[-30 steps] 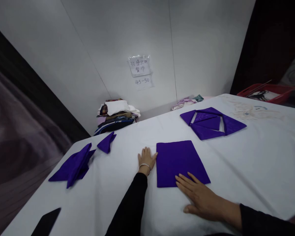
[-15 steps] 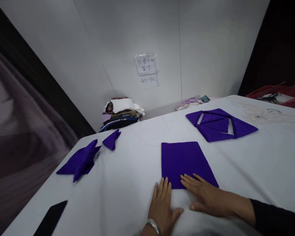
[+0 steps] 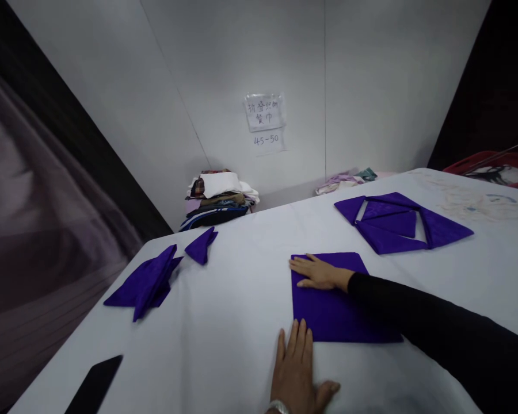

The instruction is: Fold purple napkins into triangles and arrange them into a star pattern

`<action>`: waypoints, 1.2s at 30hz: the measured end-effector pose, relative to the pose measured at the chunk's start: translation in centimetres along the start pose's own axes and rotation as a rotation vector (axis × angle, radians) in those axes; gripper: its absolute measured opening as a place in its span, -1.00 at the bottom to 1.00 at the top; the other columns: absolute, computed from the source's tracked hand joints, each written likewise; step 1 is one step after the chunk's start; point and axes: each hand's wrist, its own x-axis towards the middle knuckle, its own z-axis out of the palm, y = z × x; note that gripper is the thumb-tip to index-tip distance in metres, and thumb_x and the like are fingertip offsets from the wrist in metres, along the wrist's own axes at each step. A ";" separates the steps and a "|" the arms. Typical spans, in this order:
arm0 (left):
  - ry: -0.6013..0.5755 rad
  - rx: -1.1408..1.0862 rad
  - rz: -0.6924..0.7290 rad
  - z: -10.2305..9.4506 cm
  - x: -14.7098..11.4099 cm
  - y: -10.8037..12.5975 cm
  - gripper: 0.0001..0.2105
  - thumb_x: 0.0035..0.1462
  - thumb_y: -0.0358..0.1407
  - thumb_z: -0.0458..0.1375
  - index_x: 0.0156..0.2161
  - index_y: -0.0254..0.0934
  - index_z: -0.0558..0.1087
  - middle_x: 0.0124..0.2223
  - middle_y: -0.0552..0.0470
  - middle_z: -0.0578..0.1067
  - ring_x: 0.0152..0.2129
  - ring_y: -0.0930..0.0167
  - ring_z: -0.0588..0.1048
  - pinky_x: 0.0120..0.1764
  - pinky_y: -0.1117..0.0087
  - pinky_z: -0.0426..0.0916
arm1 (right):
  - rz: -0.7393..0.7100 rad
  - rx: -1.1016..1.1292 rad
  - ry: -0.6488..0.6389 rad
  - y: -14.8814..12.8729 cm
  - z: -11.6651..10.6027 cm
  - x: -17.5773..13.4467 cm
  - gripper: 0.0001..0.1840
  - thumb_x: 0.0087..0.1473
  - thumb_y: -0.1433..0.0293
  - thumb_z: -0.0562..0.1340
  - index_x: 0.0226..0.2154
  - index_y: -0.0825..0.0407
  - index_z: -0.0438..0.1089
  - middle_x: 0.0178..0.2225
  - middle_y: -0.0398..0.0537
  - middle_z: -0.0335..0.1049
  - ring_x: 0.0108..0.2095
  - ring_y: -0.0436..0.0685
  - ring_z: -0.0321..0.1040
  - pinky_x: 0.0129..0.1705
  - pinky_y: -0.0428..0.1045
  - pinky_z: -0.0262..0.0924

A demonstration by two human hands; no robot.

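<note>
1. Purple cloth (image 3: 334, 316) lies flat on the counter (image 3: 228, 322), between both hands' reach
2. Right hand (image 3: 322, 274) lies palm down near the far left corner, fingers slightly spread, likely to keep the fabric flat
3. Left hand (image 3: 294, 368) touches the near left corner with its fingertips, thumb splayed, apparently to steady the edge
4. Folded purple pieces (image 3: 392, 224) lie beyond, apart, presumably leaving working room

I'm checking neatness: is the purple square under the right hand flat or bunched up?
Flat: the purple square has straight visible edges, the right hand spread on it.
</note>
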 end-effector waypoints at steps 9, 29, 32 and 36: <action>0.161 0.046 0.039 1.2 0.6 -1.6 -0.41 0.13 0.00 -0.06 0.20 -0.23 0.09 0.25 -0.09 0.05 0.17 0.10 0.06 0.12 -0.19 -0.04 | 0.536 0.017 0.267 7.9 -5.7 -4.3 -0.37 0.17 0.21 -0.03 0.17 0.28 0.04 0.15 0.26 0.10 0.13 0.27 0.06 0.12 0.06 -0.05; 0.443 0.242 -0.202 -6.8 4.3 -7.6 -0.69 0.08 -0.49 -0.06 -0.24 -0.14 0.48 -0.06 0.03 0.48 -0.07 0.31 0.37 0.09 0.15 0.12 | 0.694 0.319 0.053 3.5 -5.6 -10.1 -0.90 -0.22 0.48 0.17 -0.49 0.10 0.32 -0.52 -0.12 0.35 -0.43 0.08 0.32 -0.39 -0.06 0.22; 0.430 0.213 -0.318 -9.0 5.5 -11.2 -0.65 0.04 -0.51 -0.05 -0.18 -0.15 0.47 0.04 0.04 0.42 -0.03 0.32 0.36 0.04 0.23 0.21 | 0.661 0.574 0.065 0.1 -3.0 -11.6 -0.84 -0.13 0.41 0.15 -0.37 0.07 0.28 -0.47 -0.14 0.35 -0.45 0.02 0.33 -0.40 -0.08 0.28; 0.454 0.177 -0.386 -9.3 6.4 -11.1 -0.63 0.09 -0.47 -0.09 -0.02 -0.27 0.39 0.10 -0.05 0.36 0.00 0.32 0.34 0.06 0.28 0.20 | 0.619 1.150 0.144 -3.1 0.0 -13.5 -0.56 -0.17 0.37 0.25 -0.16 0.05 0.22 -0.43 -0.15 0.37 -0.48 0.02 0.34 -0.38 -0.02 0.33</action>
